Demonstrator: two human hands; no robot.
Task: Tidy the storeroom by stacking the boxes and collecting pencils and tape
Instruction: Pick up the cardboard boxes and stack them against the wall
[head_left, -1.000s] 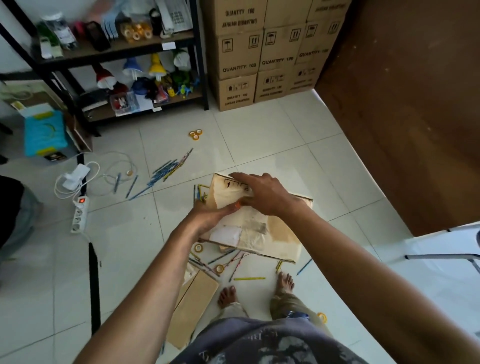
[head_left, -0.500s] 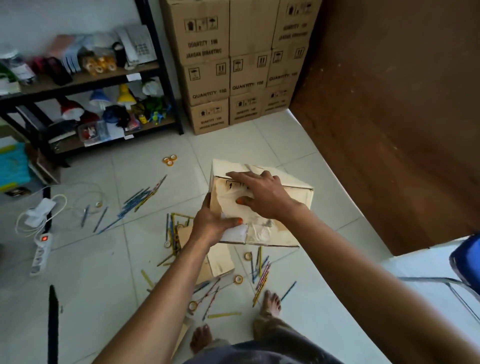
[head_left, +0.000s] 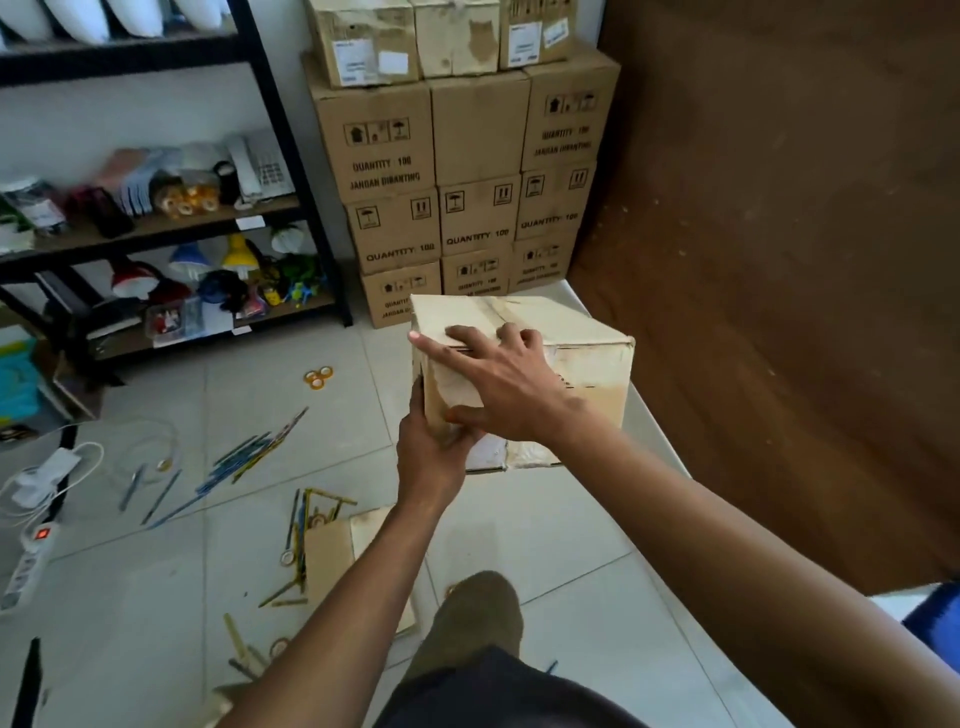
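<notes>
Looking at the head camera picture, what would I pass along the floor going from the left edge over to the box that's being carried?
Power strip → white charger and cable → loose pencils → tape rolls → left hand → carried box, with the right hand spread over its near face.

My right hand (head_left: 498, 384) covers part of the near face of the box (head_left: 582, 364), and my left hand (head_left: 431, 452) hides its lower left corner. The box blocks the bottom row of the stacked cartons (head_left: 467, 208). My knee (head_left: 478, 618) hides floor. The shelf (head_left: 156, 228) clutter is too blurred to name.
</notes>
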